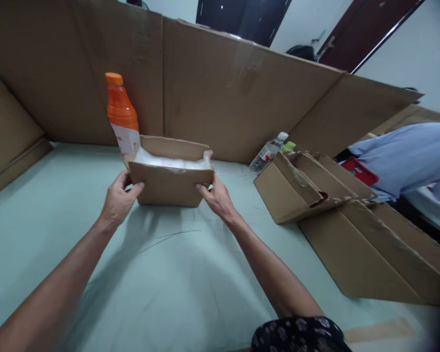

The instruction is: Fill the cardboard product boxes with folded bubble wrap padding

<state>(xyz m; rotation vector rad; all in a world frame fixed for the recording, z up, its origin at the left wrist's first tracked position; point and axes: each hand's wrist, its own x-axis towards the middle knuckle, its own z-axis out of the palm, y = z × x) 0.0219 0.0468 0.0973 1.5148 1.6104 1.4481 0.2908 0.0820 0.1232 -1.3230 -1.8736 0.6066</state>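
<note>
A small open-topped cardboard box [170,186] stands on the pale green table, with white material [168,160] showing inside it. My left hand [121,195] grips its left side, thumb on the front face. On the right side my right hand [216,195] holds it the same way, the thumb pressed to the front. Fingers of both hands are partly hidden behind the box. Just behind its left end rises an orange bottle [122,115] with an orange cap and a white label; its base is hidden.
A tall cardboard wall [220,83] closes off the back. To the right are a clear water bottle [267,154] and cardboard boxes [289,195], [366,254]. Behind them a person in a light blue garment [407,151] is near a red object [359,171]. Another cardboard box [9,132] sits far left.
</note>
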